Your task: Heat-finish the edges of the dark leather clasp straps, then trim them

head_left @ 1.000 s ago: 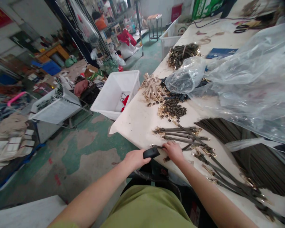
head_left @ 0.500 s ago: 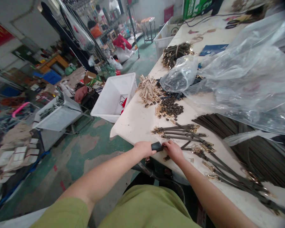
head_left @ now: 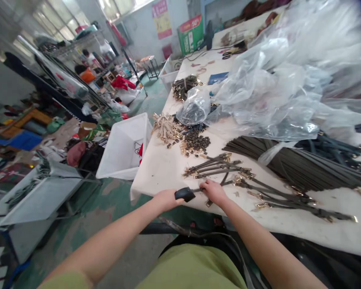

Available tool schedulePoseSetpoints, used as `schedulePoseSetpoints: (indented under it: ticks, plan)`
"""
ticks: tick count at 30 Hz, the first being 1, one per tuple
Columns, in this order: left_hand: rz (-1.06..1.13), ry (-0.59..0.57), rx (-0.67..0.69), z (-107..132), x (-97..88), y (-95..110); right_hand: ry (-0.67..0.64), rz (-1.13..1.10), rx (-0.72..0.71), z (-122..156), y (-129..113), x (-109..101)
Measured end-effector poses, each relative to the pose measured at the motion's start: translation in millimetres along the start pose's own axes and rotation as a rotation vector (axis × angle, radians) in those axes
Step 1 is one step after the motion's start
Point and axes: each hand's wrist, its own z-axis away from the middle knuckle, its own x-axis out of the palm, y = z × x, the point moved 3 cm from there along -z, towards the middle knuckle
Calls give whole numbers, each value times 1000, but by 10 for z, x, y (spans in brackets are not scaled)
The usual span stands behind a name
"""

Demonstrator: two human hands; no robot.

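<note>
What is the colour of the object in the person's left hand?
The object in the left hand is black; it shows in the head view.

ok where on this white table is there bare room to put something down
Mostly bare: the white table's left corner, between your left hand and the beige strap bundle; also the near strip right of your right forearm, below the olive straps with gold buckles. Crowded: around the clear plastic sheeting and long dark strap bundle.

White table [head_left: 153, 178], buckled dark straps [head_left: 218, 171], beige strap bundle [head_left: 165, 126], small dark pieces [head_left: 197, 142], clear plastic [head_left: 267, 92], scissors [head_left: 227, 55]
</note>
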Motion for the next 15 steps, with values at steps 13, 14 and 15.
schedulePoseSetpoints:
  ticks: [13,14,15]
  plan:
    - [-31,155,45,236,-424,-476,12,55,55,28,-48,63]
    - [-73,111,46,232,-344,-406,27,49,39,27,-31,72]
    - [-111,76,52,214,-255,-326,42,40,23,24,-10,83]
